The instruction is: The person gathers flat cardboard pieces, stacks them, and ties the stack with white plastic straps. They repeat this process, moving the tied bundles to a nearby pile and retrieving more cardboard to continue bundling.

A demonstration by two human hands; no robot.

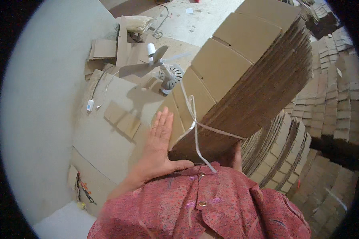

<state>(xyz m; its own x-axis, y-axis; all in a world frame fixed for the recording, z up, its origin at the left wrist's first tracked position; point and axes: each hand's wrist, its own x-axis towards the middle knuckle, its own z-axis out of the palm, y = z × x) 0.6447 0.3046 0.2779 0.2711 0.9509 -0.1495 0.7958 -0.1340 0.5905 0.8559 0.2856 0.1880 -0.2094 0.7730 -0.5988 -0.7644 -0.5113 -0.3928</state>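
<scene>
One tied cardboard bundle (223,65), probably heavy and stiff, best held by its near sides: my left hand (156,147) flattened against it, my right hand (237,156) mostly hidden, grip untellable.

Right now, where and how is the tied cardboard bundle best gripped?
Probably by the near end of the cardboard bundle, left hand from the left, right hand from the right: the long, layered stack wants bracing both sides, and the thin white tie makes a doubtful handle.
</scene>
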